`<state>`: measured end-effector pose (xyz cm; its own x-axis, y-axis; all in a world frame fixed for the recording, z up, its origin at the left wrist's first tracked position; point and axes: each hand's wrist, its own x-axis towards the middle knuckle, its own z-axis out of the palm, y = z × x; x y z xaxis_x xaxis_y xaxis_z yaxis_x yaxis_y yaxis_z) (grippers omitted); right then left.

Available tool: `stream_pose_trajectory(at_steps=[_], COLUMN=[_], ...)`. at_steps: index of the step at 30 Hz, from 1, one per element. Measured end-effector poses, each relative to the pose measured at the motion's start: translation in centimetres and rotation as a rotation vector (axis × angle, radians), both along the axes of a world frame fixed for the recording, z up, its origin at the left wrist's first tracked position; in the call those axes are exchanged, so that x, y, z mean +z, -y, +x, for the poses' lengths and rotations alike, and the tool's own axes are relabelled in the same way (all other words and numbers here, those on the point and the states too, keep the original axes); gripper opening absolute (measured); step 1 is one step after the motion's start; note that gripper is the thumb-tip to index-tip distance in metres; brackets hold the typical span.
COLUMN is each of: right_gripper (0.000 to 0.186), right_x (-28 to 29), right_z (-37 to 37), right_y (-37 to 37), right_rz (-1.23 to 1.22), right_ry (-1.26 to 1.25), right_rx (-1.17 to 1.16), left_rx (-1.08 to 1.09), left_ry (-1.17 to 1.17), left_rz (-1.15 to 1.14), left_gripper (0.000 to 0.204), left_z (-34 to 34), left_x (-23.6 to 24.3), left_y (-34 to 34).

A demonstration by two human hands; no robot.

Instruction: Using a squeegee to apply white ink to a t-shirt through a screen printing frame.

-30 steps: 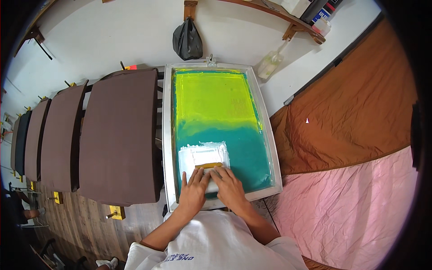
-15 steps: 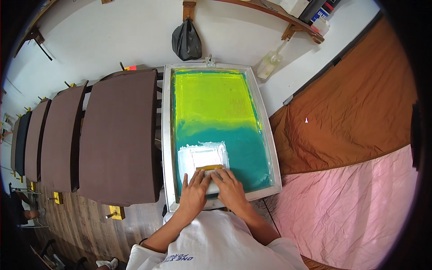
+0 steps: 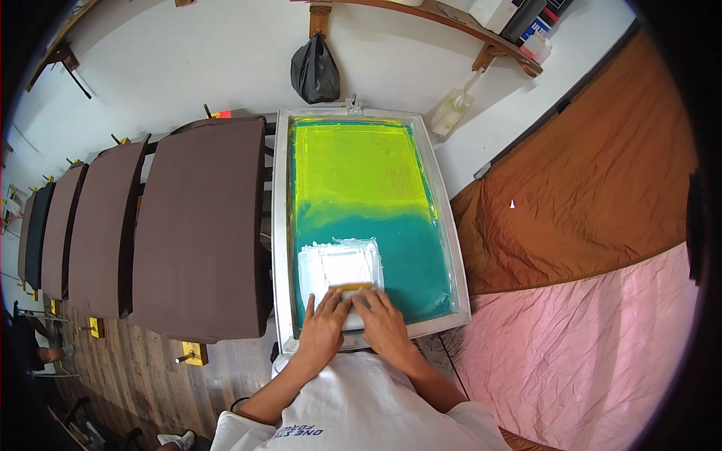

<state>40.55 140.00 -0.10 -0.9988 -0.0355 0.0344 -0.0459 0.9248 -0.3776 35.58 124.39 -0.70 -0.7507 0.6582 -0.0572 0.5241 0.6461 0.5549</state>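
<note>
A screen-printing frame (image 3: 281, 225) with a pale metal border lies in front of me. Its teal mesh (image 3: 410, 255) carries yellow-green ink (image 3: 353, 161) over the far part. White ink (image 3: 350, 259) covers a patch at the near left. At the near edge of that patch is a squeegee (image 3: 352, 286) with a yellowish strip along its far side. My left hand (image 3: 323, 328) and my right hand (image 3: 381, 322) are closed on it side by side, their fingertips pressing along the strip. Most of the squeegee's body is hidden under the hands.
Several boards covered in brown fabric (image 3: 203, 225) fan out to the left. A black bag (image 3: 315, 71) hangs from a wooden shelf (image 3: 444, 19) on the wall. Orange-brown cloth (image 3: 571, 173) and pink cloth (image 3: 579, 346) spread to the right. A person's shoe (image 3: 178, 440) shows at lower left.
Both hands have slid the squeegee slightly toward me across the white ink. My view has shifted a little.
</note>
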Motion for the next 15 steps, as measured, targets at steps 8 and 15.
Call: stream_pose_trajectory(at_steps=[8,15], right_gripper=[0.058,0.054], right_x=[0.4,0.7], right_z=[0.5,1.0], right_y=[-0.5,0.2], right_rz=[-0.098,-0.144], right_ry=[0.019,0.092], right_rx=[0.024,0.008], left_rx=[-0.013,-0.022], left_ry=[-0.051,0.023], left_rz=[-0.022,-0.028], left_gripper=[0.055,0.054], left_z=[0.5,0.8], left_x=[0.7,0.8], left_y=[0.1,0.5])
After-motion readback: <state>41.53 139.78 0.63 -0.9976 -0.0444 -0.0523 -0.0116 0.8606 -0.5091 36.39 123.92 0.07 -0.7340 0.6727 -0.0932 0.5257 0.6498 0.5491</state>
